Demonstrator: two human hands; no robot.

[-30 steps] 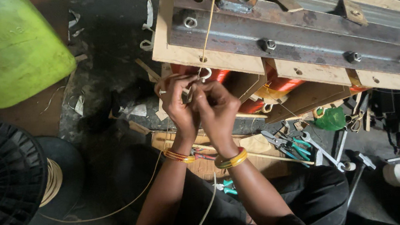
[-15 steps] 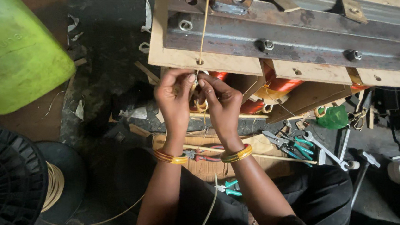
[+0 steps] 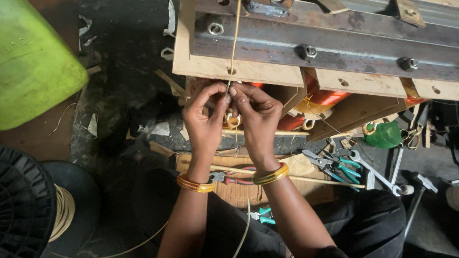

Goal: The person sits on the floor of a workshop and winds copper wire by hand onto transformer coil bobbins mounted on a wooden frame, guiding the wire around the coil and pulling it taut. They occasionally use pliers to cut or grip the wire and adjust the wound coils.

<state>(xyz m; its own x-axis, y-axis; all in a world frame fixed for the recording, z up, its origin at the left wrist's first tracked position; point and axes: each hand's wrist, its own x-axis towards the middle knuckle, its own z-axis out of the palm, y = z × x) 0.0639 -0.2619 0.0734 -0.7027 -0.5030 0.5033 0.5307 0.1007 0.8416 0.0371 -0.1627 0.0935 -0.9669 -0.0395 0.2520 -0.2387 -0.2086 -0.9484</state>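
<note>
My left hand (image 3: 205, 121) and my right hand (image 3: 259, 118) meet fingertip to fingertip just below a wooden and steel frame (image 3: 342, 30). Both pinch a thin tan wire (image 3: 236, 31) that runs up over the frame's front board. A small loop of the same wire hangs between my palms. Each wrist wears a gold bangle. Orange copper coils (image 3: 323, 97) sit under the frame, right of my hands. More wire trails down past my lap to a black spool (image 3: 10, 214) at lower left.
A large green container (image 3: 10, 59) fills the upper left. Pliers with teal handles (image 3: 329, 164), a wrench (image 3: 377, 174) and a hammer (image 3: 421, 195) lie on the dark floor at right. A green plastic scrap (image 3: 383, 135) and cardboard lie nearby.
Both hands have risen slightly toward the frame's edge, fingertips now pinched together at the wire instead of wrapped around the loop.
</note>
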